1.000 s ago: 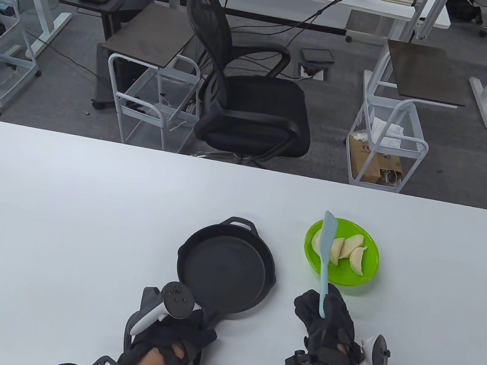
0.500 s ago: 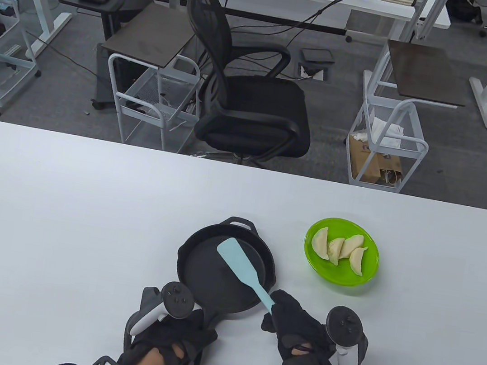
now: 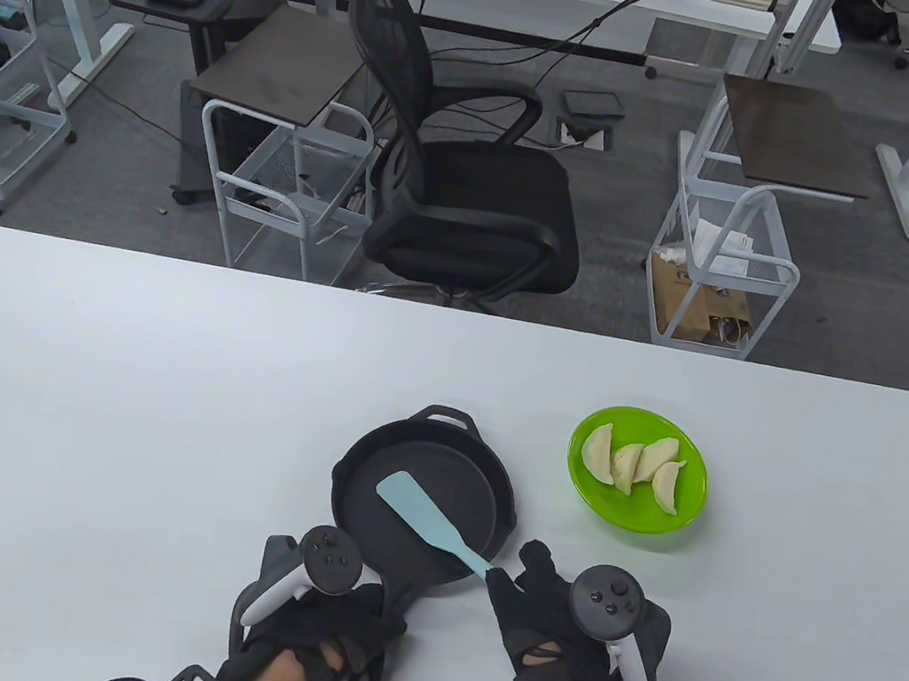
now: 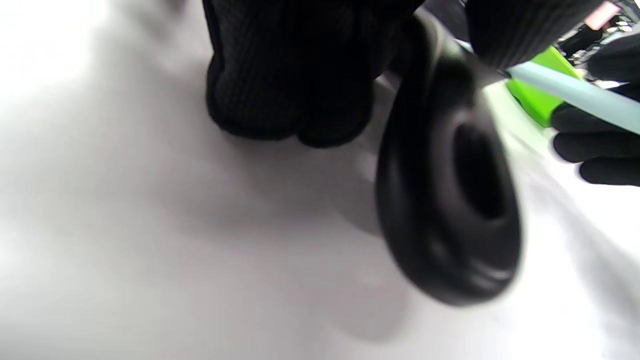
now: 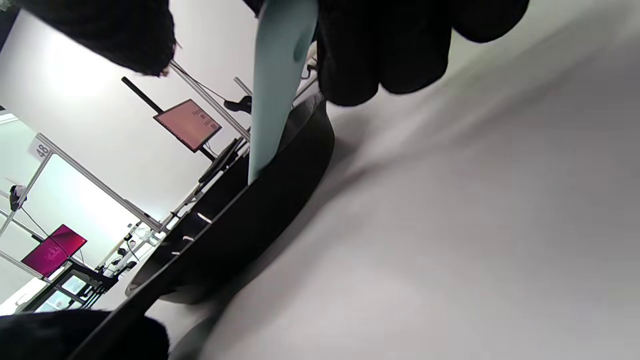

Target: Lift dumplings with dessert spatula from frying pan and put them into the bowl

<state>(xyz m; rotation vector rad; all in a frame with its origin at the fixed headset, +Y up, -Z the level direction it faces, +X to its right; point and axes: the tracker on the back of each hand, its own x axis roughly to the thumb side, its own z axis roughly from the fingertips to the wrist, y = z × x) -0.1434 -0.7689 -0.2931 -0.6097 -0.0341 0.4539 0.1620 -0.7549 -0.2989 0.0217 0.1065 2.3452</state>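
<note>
My left hand (image 3: 313, 631) in black sensor glove sits at table's near edge, fingers curled round the handle of the black cast-iron frying pan (image 3: 423, 506); handle's end loop sticks out past my knuckles in left wrist view. Pan flat on the white table (image 3: 114, 392), no dumplings visible in it. Light-blue silicone dessert spatula (image 3: 427, 522) w/ blade lying over pan floor, handle crossing near-right rim. My right hand (image 3: 548, 628) just right of pan, fingers pinched on spatula handle end. Further right, apart from pan: lime-green plastic bowl (image 3: 636, 479) w/ four pale folded dumplings (image 3: 632, 466) inside, side by side. Bowl not touched by either hand.
</note>
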